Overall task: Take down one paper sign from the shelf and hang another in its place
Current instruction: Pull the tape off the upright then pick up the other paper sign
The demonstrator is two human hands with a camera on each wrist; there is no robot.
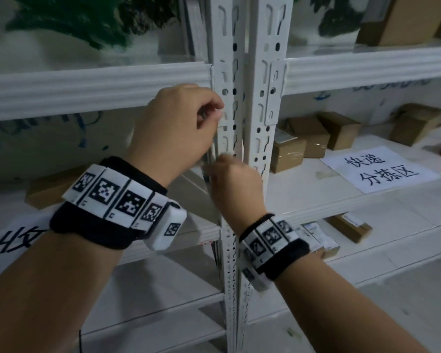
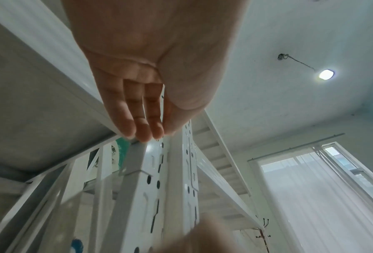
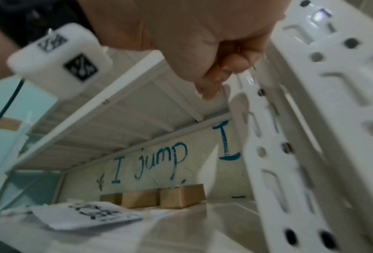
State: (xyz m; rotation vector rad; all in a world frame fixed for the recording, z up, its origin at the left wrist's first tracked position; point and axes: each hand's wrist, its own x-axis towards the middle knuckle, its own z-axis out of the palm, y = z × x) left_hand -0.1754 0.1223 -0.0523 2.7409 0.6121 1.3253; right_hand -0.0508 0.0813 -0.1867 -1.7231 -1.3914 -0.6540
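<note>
Head view: your left hand sits high on the white upright post, its grip curled, thumb and forefinger nipping something thin against the metal. Your right hand is just below on the same post, grip likewise curled. A thin clear strip appears to run between them; whether it is tape or a sleeve edge you cannot tell. No sign hangs on the post. One paper sign lies flat on the right shelf near the cardboard boxes, and a second sign lies on the left shelf, partly cut off by the frame. Left wrist view: the fingers lie close together, tips at the post beside the shelf beam, thumb closed against them on a pale thin edge. Right wrist view: curled fingers pinch the clear strip against the post. Handling, as judged: the sheets are light, limp, easily creased or torn. Lift yours by a corner or top edge and support it flat. If the strip is tape, it will cling to itself, so keep it taut.
</note>
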